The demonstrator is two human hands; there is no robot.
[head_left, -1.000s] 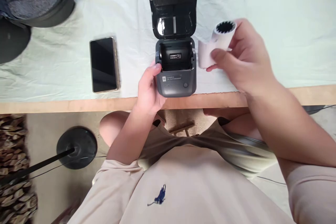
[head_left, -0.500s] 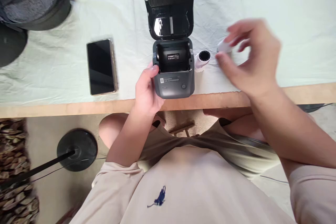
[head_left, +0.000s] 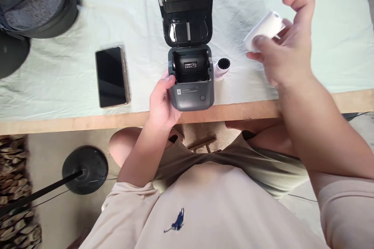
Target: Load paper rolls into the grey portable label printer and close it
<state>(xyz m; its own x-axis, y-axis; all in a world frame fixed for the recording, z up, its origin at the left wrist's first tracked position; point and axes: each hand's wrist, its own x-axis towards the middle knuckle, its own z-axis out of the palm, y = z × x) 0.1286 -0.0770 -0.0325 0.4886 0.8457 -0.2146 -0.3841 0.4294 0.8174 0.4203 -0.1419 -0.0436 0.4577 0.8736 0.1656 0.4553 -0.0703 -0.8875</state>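
My left hand grips a dark grey label printer by its left side near the table's front edge. The printer's lid stands raised, and its paper bay shows no roll. Out to the right, my right hand holds a white paper roll pinched between thumb and fingers, tilted and lifted over the cloth. Close against the printer's right side is a small white roll with a dark, toothed core end facing up.
A smartphone with a dark screen lies left of the printer. At the upper left sits a black padded bag. The table has a pale cloth and a bare wooden front edge. Below is a round black stand base.
My right hand has moved up and to the right, carrying the white paper roll away from the smaller roll. My left hand keeps its grip on the printer.
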